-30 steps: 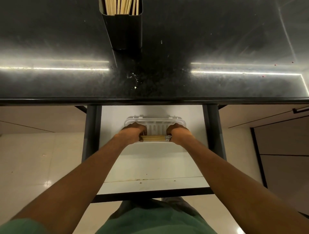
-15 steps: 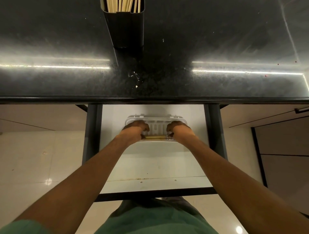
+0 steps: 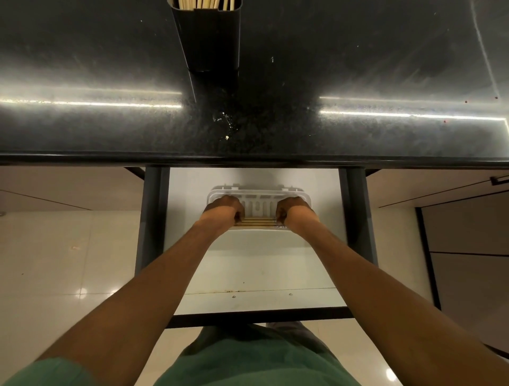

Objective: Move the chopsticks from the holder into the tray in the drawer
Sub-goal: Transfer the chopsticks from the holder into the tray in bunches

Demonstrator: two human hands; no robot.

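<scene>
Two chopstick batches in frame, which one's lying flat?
The bundle in the white tray, ends held by the left hand and right hand. The other chopsticks stand upright in the black holder.

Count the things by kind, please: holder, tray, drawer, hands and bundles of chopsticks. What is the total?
Holder: 1
Tray: 1
Drawer: 1
Hands: 2, left hand and right hand
Chopstick bundles: 2, holder bundle and tray bundle
Total: 7

Chopsticks (image 3: 259, 222) in tray (image 3: 260, 194), in drawer (image 3: 261, 267)
</scene>
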